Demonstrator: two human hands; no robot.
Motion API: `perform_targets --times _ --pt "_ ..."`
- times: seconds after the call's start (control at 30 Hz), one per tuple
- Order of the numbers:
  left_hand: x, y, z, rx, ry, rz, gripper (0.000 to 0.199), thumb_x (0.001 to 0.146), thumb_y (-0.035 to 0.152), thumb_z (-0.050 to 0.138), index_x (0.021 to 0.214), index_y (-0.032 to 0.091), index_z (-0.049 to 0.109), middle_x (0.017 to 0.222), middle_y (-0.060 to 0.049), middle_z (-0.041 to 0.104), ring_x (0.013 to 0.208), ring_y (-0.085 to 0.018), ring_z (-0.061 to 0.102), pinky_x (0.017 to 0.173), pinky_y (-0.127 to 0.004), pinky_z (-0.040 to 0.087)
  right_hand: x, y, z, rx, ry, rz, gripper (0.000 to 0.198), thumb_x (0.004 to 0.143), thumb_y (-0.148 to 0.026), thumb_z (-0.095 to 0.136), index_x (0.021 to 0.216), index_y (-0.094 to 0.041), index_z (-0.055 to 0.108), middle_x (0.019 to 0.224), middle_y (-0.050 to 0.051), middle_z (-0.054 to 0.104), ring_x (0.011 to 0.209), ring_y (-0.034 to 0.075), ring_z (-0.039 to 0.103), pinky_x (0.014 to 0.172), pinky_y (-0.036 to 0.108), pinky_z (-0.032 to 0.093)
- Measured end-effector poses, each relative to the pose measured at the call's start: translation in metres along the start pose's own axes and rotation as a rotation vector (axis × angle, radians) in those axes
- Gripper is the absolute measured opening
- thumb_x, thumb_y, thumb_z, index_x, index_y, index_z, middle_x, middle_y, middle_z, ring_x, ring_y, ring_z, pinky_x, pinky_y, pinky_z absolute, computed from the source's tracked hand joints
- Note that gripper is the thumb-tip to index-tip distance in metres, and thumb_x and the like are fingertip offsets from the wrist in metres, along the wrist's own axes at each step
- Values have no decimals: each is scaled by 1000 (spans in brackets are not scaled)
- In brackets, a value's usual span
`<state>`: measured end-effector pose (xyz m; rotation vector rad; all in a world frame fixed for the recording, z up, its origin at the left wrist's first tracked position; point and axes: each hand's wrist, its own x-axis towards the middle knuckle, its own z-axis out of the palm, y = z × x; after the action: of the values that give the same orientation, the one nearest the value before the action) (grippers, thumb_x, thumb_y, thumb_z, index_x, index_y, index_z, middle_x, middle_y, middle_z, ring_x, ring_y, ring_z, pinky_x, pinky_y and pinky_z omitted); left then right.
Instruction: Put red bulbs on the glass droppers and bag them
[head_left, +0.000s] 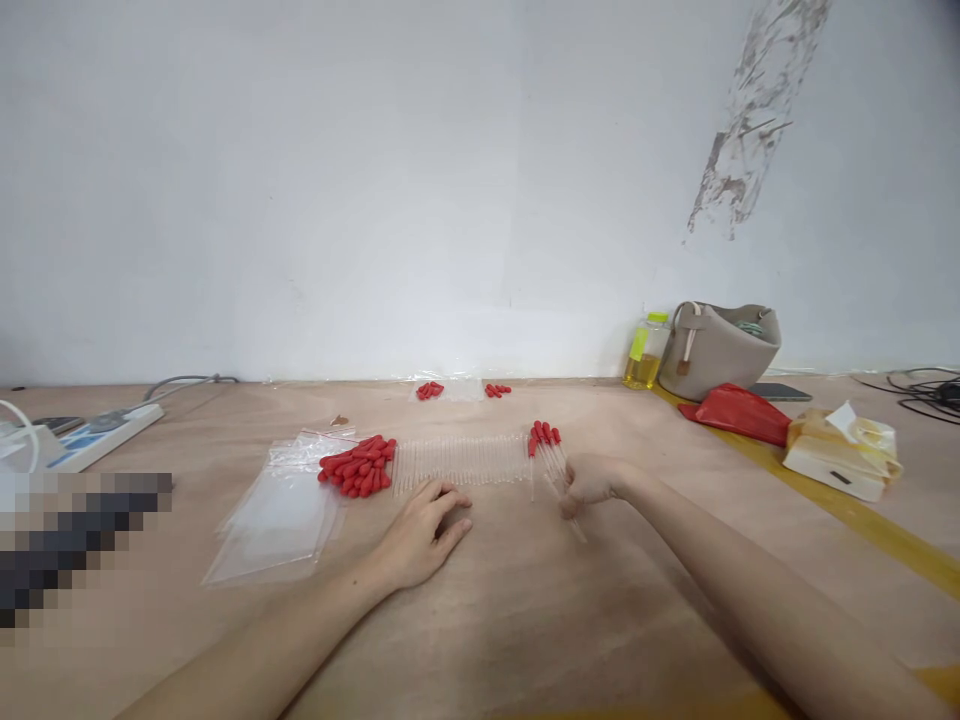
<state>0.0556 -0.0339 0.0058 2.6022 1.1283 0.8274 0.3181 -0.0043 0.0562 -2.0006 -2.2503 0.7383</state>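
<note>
My left hand [427,535] rests on the table just below a row of thin clear glass dropper tubes [465,460], its fingers loosely curved and apart, with nothing in them. A pile of red rubber bulbs [360,468] lies left of the row. My right hand [590,483] is closed on a slender glass dropper tube [578,530], whose lower end sticks out below the fingers. Beside that hand lie several droppers [545,440] with red bulbs on their upper ends. The fingers partly cover their lower ends.
Clear zip bags [274,520] lie at the left, near a power strip [105,438]. Small groups of red bulbs [430,391] lie by the wall. At the right are a bottle of yellow liquid [645,355], a grey bag [720,350], a red pouch [739,414] and a tissue pack [844,452].
</note>
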Motion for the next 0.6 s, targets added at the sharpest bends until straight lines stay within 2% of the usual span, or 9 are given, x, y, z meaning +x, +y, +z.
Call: perform_targets --times 0.1,0.27,0.4,0.47,0.6 --pt "0 0 0 6 -2 -2 19 82 24 47 99 22 55 98 -5 52 92 -20 50 81 -35 42 -8 10 0 68 -200 -43 12 50 -24 68 47 -16 59 46 -4 49 49 11 45 46 21 31" --pt "0 0 2 11 -2 -5 20 83 25 46 100 22 55 99 -5 52 92 -20 50 81 -35 41 -8 15 10 149 -111 -69 23 50 -32 70 48 -16 54 46 -5 44 48 8 40 45 20 27" --pt "0 0 2 14 -3 -4 20 83 25 46 100 22 55 98 -5 52 92 -19 50 81 -34 41 -11 4 20 172 -197 -129 21 51 -31 70 51 -16 55 48 -5 46 48 8 39 44 19 26" --pt "0 0 2 17 -3 -5 20 83 25 46 100 22 55 98 -5 52 91 -19 50 81 -34 42 -11 0 26 200 -158 -138 23 53 -32 68 50 -16 53 46 -5 44 46 7 37 42 19 25" --pt "0 0 1 22 -6 -11 20 83 25 46 100 22 55 99 -5 52 91 -19 50 81 -35 41 1 4 32 242 13 -84 29 57 -33 64 45 -16 43 42 -6 35 42 6 32 40 19 21"
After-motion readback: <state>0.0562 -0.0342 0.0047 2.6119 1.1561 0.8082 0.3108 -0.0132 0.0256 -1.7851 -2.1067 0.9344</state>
